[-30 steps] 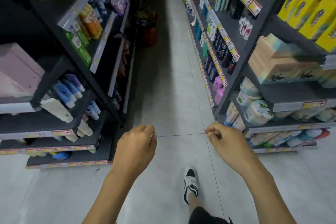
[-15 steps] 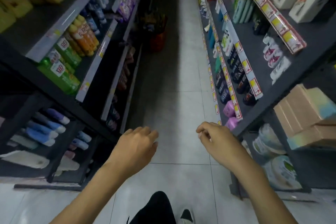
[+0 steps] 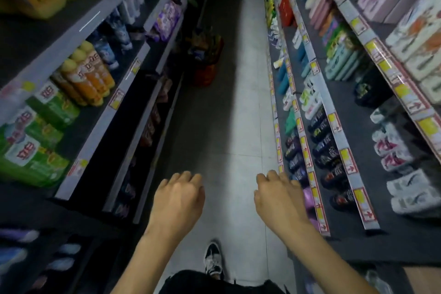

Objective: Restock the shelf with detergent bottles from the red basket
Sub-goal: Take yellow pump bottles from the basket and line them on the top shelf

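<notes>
Red basket (image 3: pixel 205 73) sits down the aisle (image 3: pixel 238 112) at 12 o'clock. Left hand (image 3: pixel 177 200) and right hand (image 3: pixel 279 200) hang loosely curled, holding nothing, so it's probably the walk-up step; next: get there, start unloading.

**Red basket down the aisle, bottles on the left shelf**

The red basket (image 3: pixel 205 73) stands on the floor (image 3: pixel 238 107) far up the aisle, close against the left-hand shelving. It is heaped above its rim with goods too dim and blurred to identify. On the near left shelf (image 3: pixel 100 126), orange detergent bottles (image 3: pixel 91 79) with yellow caps stand upright in rows. Just beside them, green bottles (image 3: pixel 40 150) with red-and-white labels stand packed together.
</notes>
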